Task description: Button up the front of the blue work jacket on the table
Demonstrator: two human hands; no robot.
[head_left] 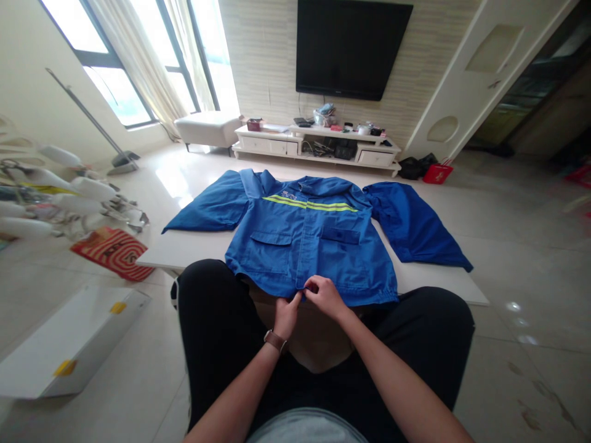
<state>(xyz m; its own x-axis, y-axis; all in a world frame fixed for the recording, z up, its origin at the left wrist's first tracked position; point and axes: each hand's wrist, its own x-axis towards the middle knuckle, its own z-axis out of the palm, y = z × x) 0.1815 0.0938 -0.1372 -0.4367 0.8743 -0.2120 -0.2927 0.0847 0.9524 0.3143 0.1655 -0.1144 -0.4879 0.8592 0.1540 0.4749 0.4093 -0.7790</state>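
A blue work jacket (318, 240) with a yellow-green reflective stripe lies spread face up on a low white table (184, 249), sleeves out to both sides. My left hand (286, 315), with a brown watch strap on its wrist, pinches the jacket's bottom hem at the middle front. My right hand (325, 296) is closed on the same hem just to the right, fingers curled around the edge. Both hands meet at the front opening near the table's close edge, above my black-trousered knees.
A white flat box (69, 344) with yellow tape lies on the floor at left, next to a red patterned bag (113, 251) and white clutter. A TV (351, 46) hangs above a white console (318, 144). A red basket (438, 173) stands by the right wall.
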